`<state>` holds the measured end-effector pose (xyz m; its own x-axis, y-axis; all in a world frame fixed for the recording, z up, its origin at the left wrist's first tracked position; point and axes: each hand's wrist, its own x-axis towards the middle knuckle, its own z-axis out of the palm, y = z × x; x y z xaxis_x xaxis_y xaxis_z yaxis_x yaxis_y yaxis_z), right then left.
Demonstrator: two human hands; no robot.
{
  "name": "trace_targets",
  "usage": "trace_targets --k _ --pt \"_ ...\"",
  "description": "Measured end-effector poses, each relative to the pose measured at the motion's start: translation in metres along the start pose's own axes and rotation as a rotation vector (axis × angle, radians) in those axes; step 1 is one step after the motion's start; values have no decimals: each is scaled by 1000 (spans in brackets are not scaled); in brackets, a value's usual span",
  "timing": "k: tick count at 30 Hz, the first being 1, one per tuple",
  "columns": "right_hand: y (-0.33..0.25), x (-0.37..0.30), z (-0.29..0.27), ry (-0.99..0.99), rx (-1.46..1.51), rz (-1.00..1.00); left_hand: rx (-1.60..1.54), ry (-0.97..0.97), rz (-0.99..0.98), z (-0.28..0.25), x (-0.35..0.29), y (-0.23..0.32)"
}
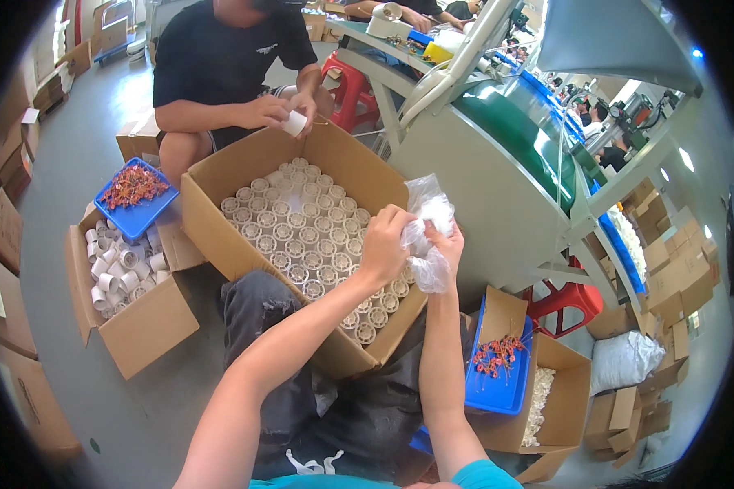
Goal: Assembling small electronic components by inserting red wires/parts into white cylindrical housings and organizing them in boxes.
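Observation:
My left hand (385, 243) and my right hand (447, 244) both grip a crumpled clear plastic bag (429, 222) over the near right corner of a large open cardboard box (220, 213). The box rests partly on my lap and is filled with rows of small white round caps (302, 232) standing upright. Across the box a person in a black shirt holds one white cap (295, 122) in their hands above the far rim.
At left, a smaller carton (143, 326) holds loose white tubes, with a blue tray (134, 213) of reddish-orange coiled parts on it. Right of my knee, a second blue tray (497, 383) sits over a carton of white parts (571, 407). A grey machine (481, 187), red stools and stacked cartons stand around.

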<state>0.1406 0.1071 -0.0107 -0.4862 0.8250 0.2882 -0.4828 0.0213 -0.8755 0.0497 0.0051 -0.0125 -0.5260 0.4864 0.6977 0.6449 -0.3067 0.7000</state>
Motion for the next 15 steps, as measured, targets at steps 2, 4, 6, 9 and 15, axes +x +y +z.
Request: trace_targets --k 2,4,6,9,15 --pt "0 -2 4 24 -81 -68 -14 13 -4 3 1 4" --pt "5 -3 14 40 -71 -116 -274 22 -49 5 1 6" --pt "7 -5 16 7 -4 -175 -184 21 86 6 -3 9" --pt "4 -10 15 -4 212 5 -145 26 174 9 -3 9" --pt "-11 -17 19 -78 426 124 -272 6 20 5 1 15"
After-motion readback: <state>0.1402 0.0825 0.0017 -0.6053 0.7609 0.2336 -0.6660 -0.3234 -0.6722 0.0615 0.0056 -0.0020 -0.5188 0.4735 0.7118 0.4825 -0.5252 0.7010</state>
